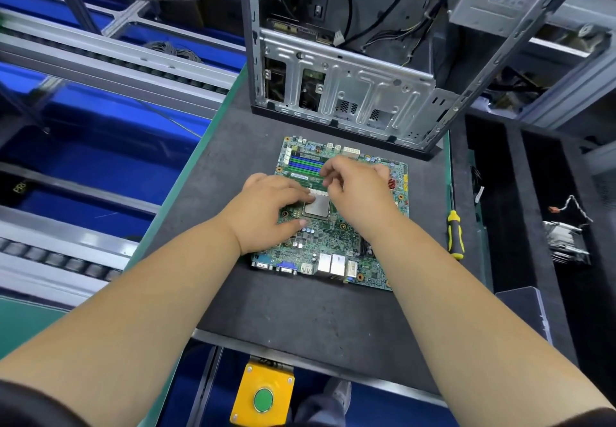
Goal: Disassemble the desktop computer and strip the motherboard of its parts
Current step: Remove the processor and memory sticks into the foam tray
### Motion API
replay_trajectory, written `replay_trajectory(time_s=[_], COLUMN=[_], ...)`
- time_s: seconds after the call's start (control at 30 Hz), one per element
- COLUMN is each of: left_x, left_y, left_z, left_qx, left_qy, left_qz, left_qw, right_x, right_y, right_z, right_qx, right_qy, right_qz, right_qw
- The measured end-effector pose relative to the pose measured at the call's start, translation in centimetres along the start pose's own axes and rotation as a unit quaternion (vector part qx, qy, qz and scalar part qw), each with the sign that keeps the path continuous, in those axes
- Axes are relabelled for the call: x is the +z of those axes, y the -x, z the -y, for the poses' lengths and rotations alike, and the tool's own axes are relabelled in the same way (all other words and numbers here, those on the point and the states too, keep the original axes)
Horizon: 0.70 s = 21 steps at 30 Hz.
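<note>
Crowding motherboard (336, 253) — open case (346, 93) behind, screwdriver (455, 235) right; hands' grip unclear.

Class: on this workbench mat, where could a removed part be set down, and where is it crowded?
Bare mat lies between the motherboard and the near edge, and left of the board. It is crowded behind, by the computer case, and right, by the screwdriver.

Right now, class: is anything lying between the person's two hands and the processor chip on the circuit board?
Nothing visible does. The chip sits bare in the middle of the board, with the left hand resting just beside it and the right hand hovering over its far edge. The screwdriver lies off to the right, clear of both.
</note>
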<state>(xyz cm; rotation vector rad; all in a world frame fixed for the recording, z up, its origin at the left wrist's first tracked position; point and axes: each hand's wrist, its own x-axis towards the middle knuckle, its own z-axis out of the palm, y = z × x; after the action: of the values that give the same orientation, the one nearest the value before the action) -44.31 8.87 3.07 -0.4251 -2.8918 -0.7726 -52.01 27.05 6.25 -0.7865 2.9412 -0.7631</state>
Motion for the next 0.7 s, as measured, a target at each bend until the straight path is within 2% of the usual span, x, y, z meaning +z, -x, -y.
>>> replay_trajectory(time_s=[0.23, 0.5, 0.7], left_x=[0.0, 1.1, 1.2], left_y=[1.3, 1.3, 1.3], left_z=[1.1, 1.6, 1.5], left_qx=[-0.044, -0.066, -0.067], left_qy=[0.052, 0.116, 0.099], left_qz=[-0.099, -0.087, -0.086], left_qw=[0.993, 0.987, 0.989], right_x=[-0.1, 1.1, 1.3], right_y=[0.7, 0.8, 0.5], right_z=[0.1, 0.7, 0.9], right_qx=[-0.095, -0.099, -0.074], right_qy=[0.065, 0.095, 0.070], right_qz=[0.054, 0.045, 0.048], right_qw=[0.992, 0.990, 0.994])
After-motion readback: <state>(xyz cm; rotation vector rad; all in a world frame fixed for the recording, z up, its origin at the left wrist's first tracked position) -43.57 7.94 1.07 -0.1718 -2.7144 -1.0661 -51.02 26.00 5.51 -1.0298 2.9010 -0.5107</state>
